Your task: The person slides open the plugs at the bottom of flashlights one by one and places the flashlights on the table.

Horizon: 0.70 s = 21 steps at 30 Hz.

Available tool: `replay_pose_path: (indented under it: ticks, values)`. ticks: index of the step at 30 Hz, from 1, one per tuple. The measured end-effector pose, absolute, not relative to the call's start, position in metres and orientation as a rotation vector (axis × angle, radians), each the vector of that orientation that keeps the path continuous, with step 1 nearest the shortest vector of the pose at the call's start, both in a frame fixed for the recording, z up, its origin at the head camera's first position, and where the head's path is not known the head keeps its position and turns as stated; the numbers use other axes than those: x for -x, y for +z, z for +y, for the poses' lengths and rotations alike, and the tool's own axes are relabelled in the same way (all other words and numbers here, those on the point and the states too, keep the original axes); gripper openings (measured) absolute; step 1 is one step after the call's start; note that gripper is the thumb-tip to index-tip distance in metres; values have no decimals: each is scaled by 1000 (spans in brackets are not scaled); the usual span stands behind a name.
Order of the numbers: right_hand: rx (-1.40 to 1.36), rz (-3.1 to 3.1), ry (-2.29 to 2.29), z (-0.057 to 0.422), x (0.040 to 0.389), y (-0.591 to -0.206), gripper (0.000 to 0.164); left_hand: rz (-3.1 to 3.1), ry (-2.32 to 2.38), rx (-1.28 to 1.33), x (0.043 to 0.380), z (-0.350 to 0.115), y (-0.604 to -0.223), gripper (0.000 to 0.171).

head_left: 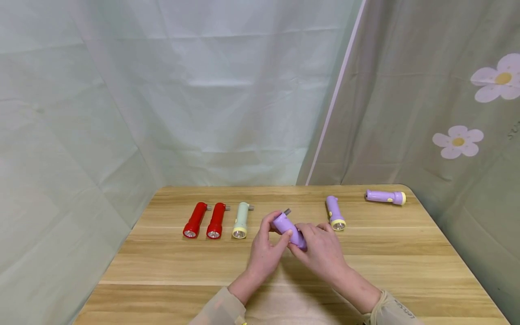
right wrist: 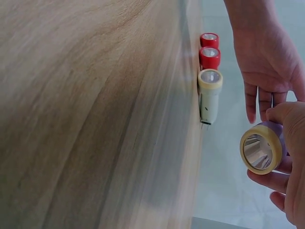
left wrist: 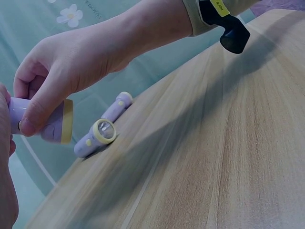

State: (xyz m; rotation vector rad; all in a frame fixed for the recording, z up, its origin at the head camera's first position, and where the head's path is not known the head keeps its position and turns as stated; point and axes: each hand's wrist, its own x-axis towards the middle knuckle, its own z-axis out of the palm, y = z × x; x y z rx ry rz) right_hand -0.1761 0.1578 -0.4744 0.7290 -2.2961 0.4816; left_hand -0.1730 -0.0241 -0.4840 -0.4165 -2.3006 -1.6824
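Over the middle of the table, both hands hold a lavender flashlight (head_left: 286, 224) tilted, with metal prongs (head_left: 287, 211) sticking out at its tail. My left hand (head_left: 265, 250) grips the tail end between thumb and fingers. My right hand (head_left: 322, 250) grips the head end, its thumb on the body near the yellow rim in the left wrist view. The flashlight's yellow-rimmed lens (right wrist: 259, 150) shows in the right wrist view. A second lavender flashlight (head_left: 334, 210) lies just beyond the right hand.
To the left, two red flashlights (head_left: 197, 219) and a pale green flashlight (head_left: 241, 219) lie in a row, their prongs out. Another lavender flashlight (head_left: 383, 196) lies sideways near the back right corner of the wooden table (head_left: 162, 271). Fabric curtains (head_left: 243, 90) hang around the table.
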Motion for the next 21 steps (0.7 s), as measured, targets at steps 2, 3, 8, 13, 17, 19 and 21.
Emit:
replay_pose_path:
  ticks: [2, 3, 8, 13, 17, 19, 21]
  values:
    - [-728, -2297, 483, 158, 176, -475, 45, -2303, -1681, 417, 173, -24, -484, 55]
    - [-728, -2295, 483, 158, 176, -475, 45, -2304, -1681, 417, 173, -24, -484, 55]
    - [-727, -2287, 492, 158, 176, -476, 45, -2304, -1683, 418, 173, -24, -484, 54]
    - [-721, -2298, 506, 159, 176, -475, 44, -2300, -1682, 414, 174, -23, -484, 54]
    - [-705, -2313, 517, 159, 175, -476, 45, -2309, -1680, 418, 174, -23, -484, 55]
    - [-697, -2320, 524, 158, 175, -476, 45, -2317, -1679, 421, 173, -24, -483, 55]
    - [-689, -2328, 533, 158, 174, -476, 45, -2327, -1680, 422, 173, -24, -483, 55]
